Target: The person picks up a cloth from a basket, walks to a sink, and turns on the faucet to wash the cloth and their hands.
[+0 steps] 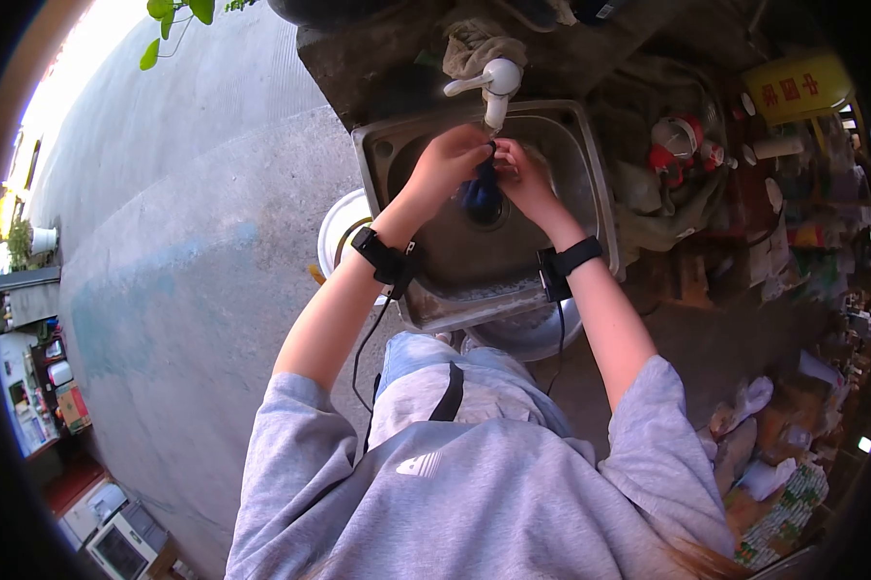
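A dark blue cloth (481, 193) hangs down over the drain of a metal sink (435, 261). My left hand (454, 155) pinches its upper end from the left, just under the spout of a white faucet (498, 87). From the right, my right hand (520, 170) holds the same end with bent fingers. Both hands are close together, and the cloth between them is partly hidden by the fingers. Whether water runs from the spout is hard to make out.
A beige rag (476, 46) lies behind the faucet. Left of the sink stands a white bucket (334, 237), and a metal basin (532, 338) is below its front edge. Red and white cups (677, 140) are at the right. Wires hang from both wrist straps.
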`<state>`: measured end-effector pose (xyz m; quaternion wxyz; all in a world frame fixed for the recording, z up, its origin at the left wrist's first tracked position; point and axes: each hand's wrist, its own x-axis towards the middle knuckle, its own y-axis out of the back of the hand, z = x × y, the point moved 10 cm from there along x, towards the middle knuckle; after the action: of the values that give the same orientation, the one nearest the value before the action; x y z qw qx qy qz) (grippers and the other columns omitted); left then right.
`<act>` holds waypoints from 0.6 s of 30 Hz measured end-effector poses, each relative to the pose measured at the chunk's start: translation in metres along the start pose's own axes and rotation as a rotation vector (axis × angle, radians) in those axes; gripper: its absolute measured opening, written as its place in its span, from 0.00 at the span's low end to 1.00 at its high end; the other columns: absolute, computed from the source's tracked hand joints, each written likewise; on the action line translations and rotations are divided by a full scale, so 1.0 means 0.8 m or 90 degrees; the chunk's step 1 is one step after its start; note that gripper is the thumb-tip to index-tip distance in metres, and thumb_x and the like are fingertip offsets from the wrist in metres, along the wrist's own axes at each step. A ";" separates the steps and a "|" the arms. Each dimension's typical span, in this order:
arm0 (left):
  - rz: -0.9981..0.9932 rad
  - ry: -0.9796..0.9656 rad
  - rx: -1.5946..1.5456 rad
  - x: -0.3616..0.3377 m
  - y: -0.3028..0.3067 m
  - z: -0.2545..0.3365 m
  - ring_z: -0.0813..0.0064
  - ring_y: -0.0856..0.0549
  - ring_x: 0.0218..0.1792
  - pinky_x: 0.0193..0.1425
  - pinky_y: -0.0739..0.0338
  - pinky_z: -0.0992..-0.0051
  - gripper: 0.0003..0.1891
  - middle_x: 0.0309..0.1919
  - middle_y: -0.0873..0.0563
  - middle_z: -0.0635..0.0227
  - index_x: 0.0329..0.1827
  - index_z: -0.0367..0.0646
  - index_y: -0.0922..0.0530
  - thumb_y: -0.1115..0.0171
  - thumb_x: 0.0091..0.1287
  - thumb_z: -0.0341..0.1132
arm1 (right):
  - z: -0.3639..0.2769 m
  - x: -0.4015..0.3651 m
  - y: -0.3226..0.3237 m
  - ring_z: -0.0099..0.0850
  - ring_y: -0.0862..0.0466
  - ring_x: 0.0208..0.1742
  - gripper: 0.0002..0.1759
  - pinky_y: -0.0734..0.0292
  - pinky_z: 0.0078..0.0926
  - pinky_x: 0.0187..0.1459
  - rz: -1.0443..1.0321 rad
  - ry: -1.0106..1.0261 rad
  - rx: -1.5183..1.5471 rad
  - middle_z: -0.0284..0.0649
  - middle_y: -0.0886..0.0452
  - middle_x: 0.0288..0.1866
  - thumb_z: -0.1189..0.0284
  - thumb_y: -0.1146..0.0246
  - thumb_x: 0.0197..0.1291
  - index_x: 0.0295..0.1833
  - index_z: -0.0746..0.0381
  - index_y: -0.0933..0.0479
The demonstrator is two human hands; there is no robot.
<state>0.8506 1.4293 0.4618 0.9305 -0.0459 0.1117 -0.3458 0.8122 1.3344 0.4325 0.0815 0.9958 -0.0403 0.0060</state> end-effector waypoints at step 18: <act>0.133 0.004 0.318 -0.026 0.055 -0.003 0.83 0.25 0.37 0.40 0.33 0.82 0.08 0.32 0.21 0.72 0.39 0.41 0.24 0.41 0.58 0.34 | -0.050 -0.006 0.039 0.17 0.36 0.25 0.11 0.37 0.16 0.29 0.069 0.084 -0.139 0.29 0.36 0.21 0.72 0.37 0.51 0.29 0.62 0.35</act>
<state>0.8628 1.4762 0.4562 0.9433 0.1981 0.0295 -0.2648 0.8050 1.3106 0.4767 0.1914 0.9748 -0.0893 0.0715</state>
